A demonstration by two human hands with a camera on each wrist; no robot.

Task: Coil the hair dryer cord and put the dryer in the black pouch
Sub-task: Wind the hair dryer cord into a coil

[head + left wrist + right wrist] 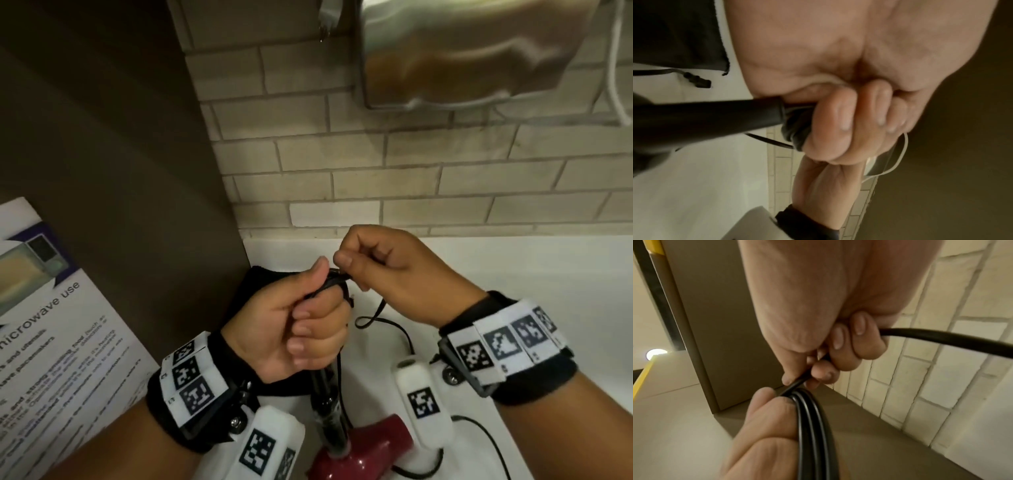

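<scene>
The red hair dryer [363, 452] hangs nozzle-down at the bottom of the head view, with its black handle [322, 387] pointing up into my left hand [315, 301]. That hand grips the handle top together with several loops of the black cord [812, 426]. My right hand [349, 270] pinches the cord [797, 381] just beside the left thumb, and more cord [941, 339] trails out past its fingers. Slack cord [394, 322] lies looped on the white counter [513, 274]. The black pouch [253, 291] lies flat under my left hand, next to the plug [698, 81].
A brown cabinet panel [120, 154] stands at the left, with a microwave-use poster [51, 325] in front of it. A pale brick-tile wall [411, 178] backs the counter. A metal dispenser [472, 51] with a white cable hangs above.
</scene>
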